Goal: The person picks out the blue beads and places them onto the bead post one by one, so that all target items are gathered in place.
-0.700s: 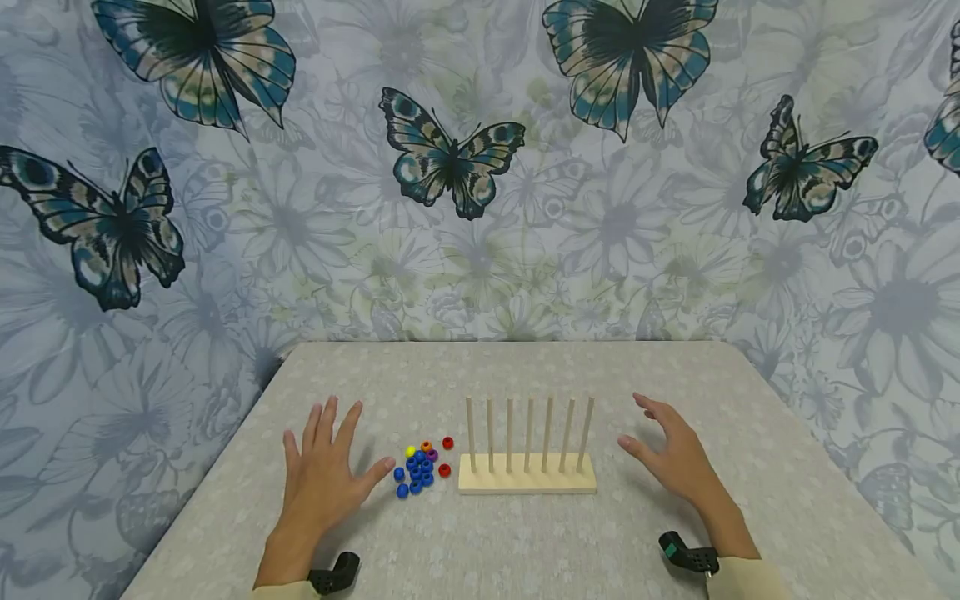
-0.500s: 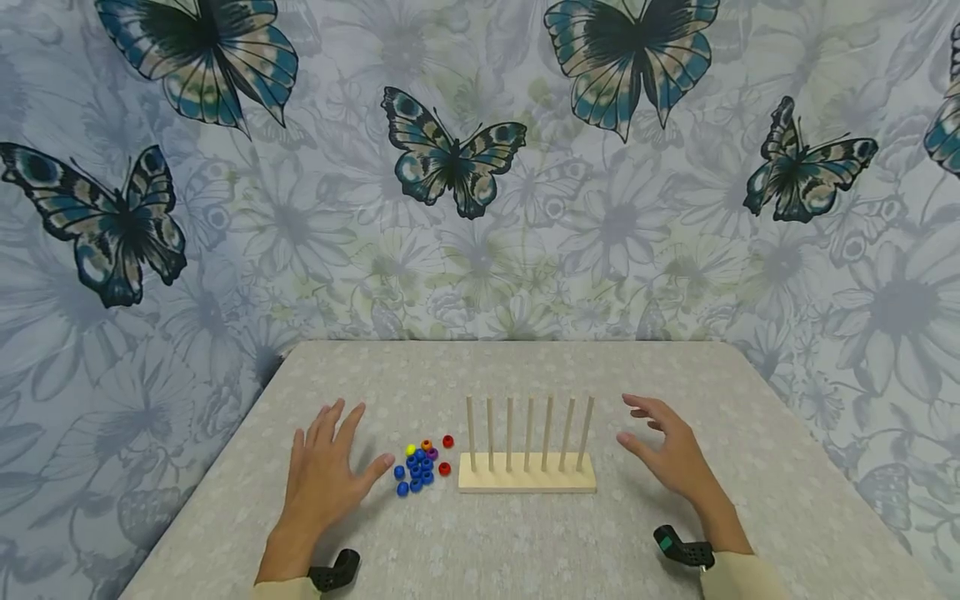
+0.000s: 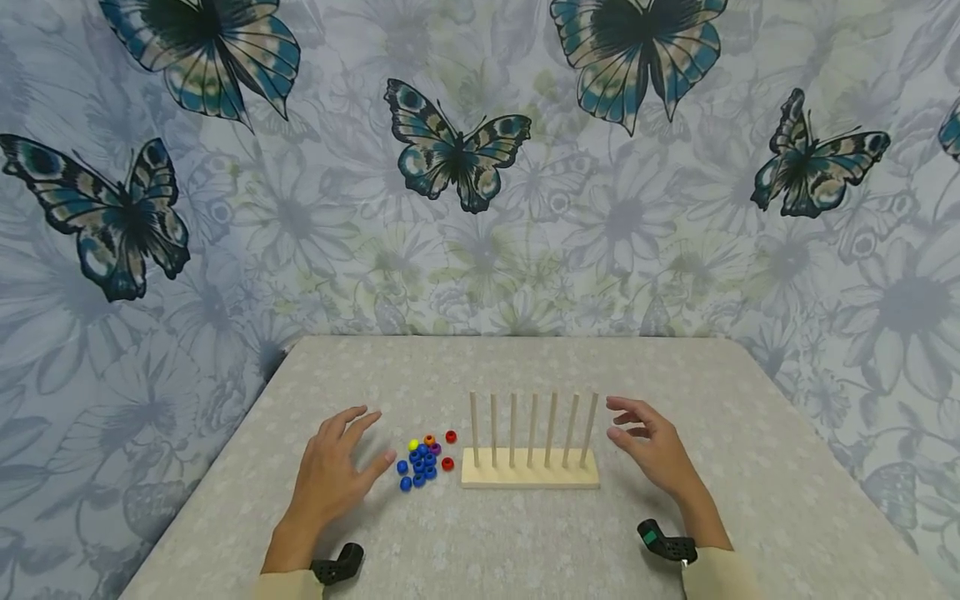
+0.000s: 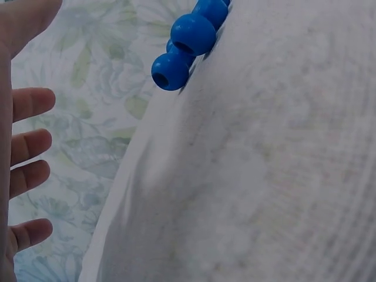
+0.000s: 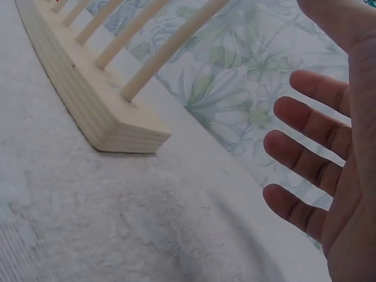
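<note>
Nearest me, two pale sleeves (image 3: 288,586) run off the bottom edge, each wrist bearing a black device (image 3: 339,565). The left hand (image 3: 335,467) is loosely spread, fingers a little bent and thumb well apart from them; it has hold of nothing, its thumb tip just beside the beads (image 3: 418,466). The right hand (image 3: 651,446) is just as slack, thumb and fingertips parted on nothing, near the right end of the rack (image 3: 529,475). The beads lie loose on the table, between the left hand and the rack: mostly blue and bunched, with a yellow, an orange and a purple one at the far side, and two red ones apart, closer to the rack. The seven pegs (image 3: 532,429) stand upright and bare. By the look of it, the handling has hardly begun: not one bead is on a peg or in a hand, so all of it seems left to do. The bunched beads overlap, so I can't count them surely; the left wrist view catches only a few blue ones, cut off above, and the right wrist view crops the peg tops. Beyond the table (image 3: 525,542) hangs a flowered wall covering (image 3: 480,275) with butterflies (image 3: 459,158), the highest cut off.
</note>
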The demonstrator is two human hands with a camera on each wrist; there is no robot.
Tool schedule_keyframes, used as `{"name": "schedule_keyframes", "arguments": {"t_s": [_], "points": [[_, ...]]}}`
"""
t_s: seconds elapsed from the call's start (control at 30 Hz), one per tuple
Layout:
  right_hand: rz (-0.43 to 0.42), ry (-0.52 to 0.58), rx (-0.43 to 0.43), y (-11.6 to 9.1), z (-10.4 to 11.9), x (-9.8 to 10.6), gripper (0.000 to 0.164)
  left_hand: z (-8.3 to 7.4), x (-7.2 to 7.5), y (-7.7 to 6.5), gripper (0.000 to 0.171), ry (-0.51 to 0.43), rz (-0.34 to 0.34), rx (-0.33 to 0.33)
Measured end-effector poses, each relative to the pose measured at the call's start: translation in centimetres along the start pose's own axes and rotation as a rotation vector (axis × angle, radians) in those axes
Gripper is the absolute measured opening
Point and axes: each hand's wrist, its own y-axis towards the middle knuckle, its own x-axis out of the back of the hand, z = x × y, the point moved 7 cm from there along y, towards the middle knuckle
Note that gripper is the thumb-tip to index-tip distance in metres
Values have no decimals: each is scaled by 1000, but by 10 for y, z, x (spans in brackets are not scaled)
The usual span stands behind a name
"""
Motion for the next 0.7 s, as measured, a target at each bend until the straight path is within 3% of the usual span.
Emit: {"name": "schedule_keyframes", "arguments": {"t_s": [0.17, 0.43, 0.7], "points": [[66, 34, -42, -1, -2, -7, 49, -1, 0, 1, 55, -57, -5, -10], [244, 160, -101, -5, -2, -28, 54, 2, -3, -2, 48, -82, 37, 27], [327, 178, -182, -9, -11, -41, 52, 2, -10, -2, 40, -95, 87, 18]]}}
